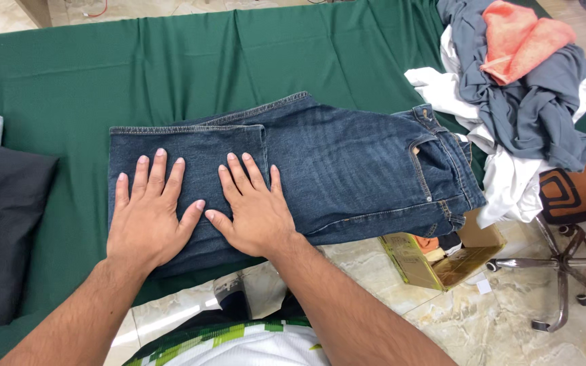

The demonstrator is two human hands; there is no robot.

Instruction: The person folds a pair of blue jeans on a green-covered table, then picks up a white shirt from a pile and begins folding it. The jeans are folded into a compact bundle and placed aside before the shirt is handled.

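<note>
A pair of dark blue jeans (354, 169) lies folded on the green tablecloth (69, 81), waistband to the right, leg ends doubled over at the left. My left hand (147, 213) rests flat on the folded leg end, fingers spread. Beside it, my right hand (256, 210) presses flat on the denim near the fold's edge. Neither hand grips anything.
A heap of grey, white and orange garments (523, 88) sits at the table's right end. Dark folded cloth (1, 224) lies at the left edge. Below the table stand an open cardboard box (442, 261) and an office chair base (564, 271) on a marble floor.
</note>
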